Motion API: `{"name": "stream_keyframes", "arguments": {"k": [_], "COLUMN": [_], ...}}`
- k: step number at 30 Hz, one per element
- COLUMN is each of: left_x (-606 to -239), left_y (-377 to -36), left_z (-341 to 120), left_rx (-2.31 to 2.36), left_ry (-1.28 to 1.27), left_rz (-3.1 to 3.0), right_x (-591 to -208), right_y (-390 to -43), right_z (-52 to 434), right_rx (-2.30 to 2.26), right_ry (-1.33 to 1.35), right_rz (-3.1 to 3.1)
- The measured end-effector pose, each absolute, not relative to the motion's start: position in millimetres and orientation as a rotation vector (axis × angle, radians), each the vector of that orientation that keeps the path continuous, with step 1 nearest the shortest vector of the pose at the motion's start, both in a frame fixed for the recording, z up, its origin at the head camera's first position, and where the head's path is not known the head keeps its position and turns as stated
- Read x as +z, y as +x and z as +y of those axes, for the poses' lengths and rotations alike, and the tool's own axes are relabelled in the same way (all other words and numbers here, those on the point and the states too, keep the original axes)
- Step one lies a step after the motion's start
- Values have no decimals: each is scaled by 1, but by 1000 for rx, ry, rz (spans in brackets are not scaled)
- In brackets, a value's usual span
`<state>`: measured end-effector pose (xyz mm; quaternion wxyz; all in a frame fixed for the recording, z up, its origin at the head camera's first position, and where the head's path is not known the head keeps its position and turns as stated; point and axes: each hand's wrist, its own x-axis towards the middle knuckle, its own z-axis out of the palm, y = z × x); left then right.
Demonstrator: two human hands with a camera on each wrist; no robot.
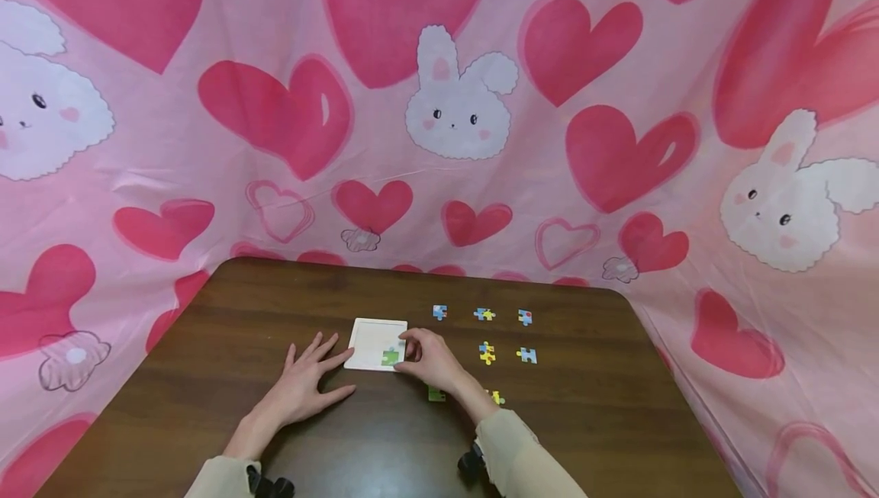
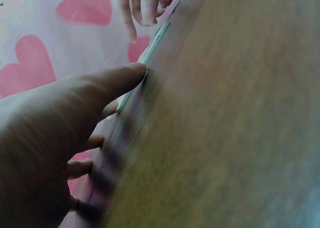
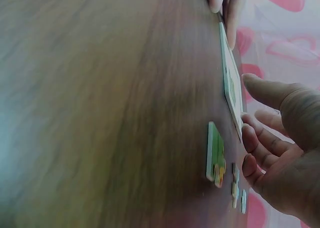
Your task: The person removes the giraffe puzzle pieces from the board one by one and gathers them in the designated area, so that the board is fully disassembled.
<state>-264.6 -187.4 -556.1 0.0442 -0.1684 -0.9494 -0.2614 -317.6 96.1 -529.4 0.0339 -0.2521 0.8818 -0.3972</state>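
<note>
A white puzzle tray [image 1: 367,336] with a raised rim lies on the table. One green jigsaw piece [image 1: 390,356] sits in its lower right corner. My left hand [image 1: 302,387] is spread flat beside the tray, its index fingertip at the tray's left edge and the thumb stretched out below. Over the tray's right edge is my right hand [image 1: 434,361], thumb near the green piece and fingers loosely bent. In the right wrist view, its thumb [image 3: 270,91] stands apart from the fingers, with no piece showing between them.
Several loose jigsaw pieces lie right of the tray, among them a blue one [image 1: 439,313], a yellow one [image 1: 487,352] and a light blue one [image 1: 526,355]. Another green piece [image 1: 436,393] lies below my right hand. A pink heart-print curtain [image 1: 384,139] hangs behind the brown table [image 1: 584,422].
</note>
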Motion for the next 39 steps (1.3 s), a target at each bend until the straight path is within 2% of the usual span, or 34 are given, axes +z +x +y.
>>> {"name": "stream_keyframes", "arguments": {"k": [23, 29, 35, 39], "left_x": [-556, -559, -563, -563], "left_y": [-264, -266, -266, -265], "left_z": [-189, -189, -190, -189], "left_rx": [-794, -791, -776, -762], "left_ry": [-515, -519, -522, -527], "left_rz": [-2901, -2872, -2865, -2859], "right_x": [-538, -558, -587, -590], "right_y": [-323, -331, -343, -345], "right_z": [71, 74, 73, 72], "right_rx": [-1181, -1194, -1141, -1086], "right_ry": [-758, -892, -841, -805], "right_rz": [2713, 2801, 2845, 2882]}}
